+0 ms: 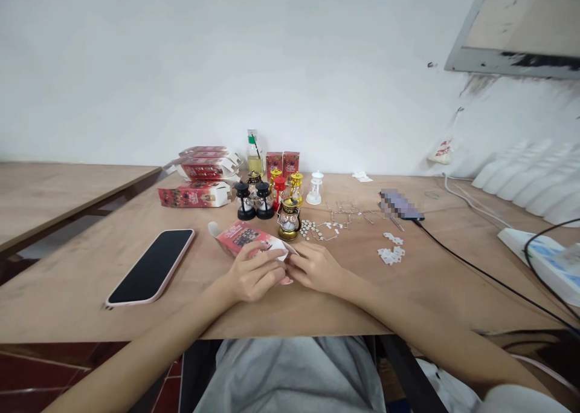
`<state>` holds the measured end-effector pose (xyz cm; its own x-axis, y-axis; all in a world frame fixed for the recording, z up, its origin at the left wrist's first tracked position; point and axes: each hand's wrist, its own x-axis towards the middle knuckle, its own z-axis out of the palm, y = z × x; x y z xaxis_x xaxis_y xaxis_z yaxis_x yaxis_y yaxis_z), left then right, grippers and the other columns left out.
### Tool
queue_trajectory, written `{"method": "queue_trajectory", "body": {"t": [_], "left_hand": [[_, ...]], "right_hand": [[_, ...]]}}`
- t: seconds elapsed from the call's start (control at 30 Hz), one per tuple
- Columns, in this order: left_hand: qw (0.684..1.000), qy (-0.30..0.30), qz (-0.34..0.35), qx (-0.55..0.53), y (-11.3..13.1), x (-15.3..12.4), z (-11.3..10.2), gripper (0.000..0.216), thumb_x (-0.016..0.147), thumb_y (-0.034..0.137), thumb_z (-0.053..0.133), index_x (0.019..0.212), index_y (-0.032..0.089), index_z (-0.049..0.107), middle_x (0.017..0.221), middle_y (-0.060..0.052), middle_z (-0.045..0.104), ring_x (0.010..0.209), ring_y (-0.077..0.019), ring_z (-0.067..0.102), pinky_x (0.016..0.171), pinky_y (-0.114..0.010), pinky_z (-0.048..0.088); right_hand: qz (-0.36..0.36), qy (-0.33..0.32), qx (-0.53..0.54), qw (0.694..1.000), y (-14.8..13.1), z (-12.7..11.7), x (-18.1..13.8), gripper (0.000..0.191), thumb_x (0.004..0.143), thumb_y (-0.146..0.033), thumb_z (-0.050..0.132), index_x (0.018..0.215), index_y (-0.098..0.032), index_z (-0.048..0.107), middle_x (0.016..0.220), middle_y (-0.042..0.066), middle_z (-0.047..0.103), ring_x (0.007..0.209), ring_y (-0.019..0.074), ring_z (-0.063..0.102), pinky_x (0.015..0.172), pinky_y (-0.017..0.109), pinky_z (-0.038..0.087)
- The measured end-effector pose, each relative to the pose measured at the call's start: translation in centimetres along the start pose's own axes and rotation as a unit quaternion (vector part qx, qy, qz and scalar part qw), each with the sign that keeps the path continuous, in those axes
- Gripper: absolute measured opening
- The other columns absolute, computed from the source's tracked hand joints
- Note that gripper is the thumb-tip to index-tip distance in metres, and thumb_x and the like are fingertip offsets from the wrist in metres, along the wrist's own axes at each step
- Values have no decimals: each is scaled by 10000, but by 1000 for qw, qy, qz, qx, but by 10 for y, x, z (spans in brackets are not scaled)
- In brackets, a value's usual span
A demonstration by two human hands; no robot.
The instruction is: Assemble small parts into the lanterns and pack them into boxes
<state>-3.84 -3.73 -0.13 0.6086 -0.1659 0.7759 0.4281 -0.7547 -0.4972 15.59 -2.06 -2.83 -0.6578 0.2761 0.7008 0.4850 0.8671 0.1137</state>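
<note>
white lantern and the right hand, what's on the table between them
In the head view, a cluster of small round discs lies between the white lantern and right hand.

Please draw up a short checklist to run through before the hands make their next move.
1. Left hand has a grip on the printed red box: ok, its fingers lie across the box.
2. Right hand is at the box's end: ok, its fingers are at the white flaps.
3. Box contents: cannot tell, the hands hide the inside.
4. Nearest gold lantern is upright: ok, it stands just beyond the hands.
5. Small round pieces are in a container: not ok, they lie loose on the tabletop.
6. Pink-edged phone is apart from the left forearm: ok.
</note>
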Motion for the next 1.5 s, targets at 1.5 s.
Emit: {"method": "queue_trajectory", "body": {"t": [1.5], "left_hand": [[979,-169,-64,94,-26,-16,0,203,837,379,613,989,246,625,1197,-134,611,941,-216,595,766,-347,441]], "right_hand": [[363,35,643,674,10,13,6,579,541,-286,850,1034,-229,552,953,-2,638,755,122,647,766,314,565]]}}
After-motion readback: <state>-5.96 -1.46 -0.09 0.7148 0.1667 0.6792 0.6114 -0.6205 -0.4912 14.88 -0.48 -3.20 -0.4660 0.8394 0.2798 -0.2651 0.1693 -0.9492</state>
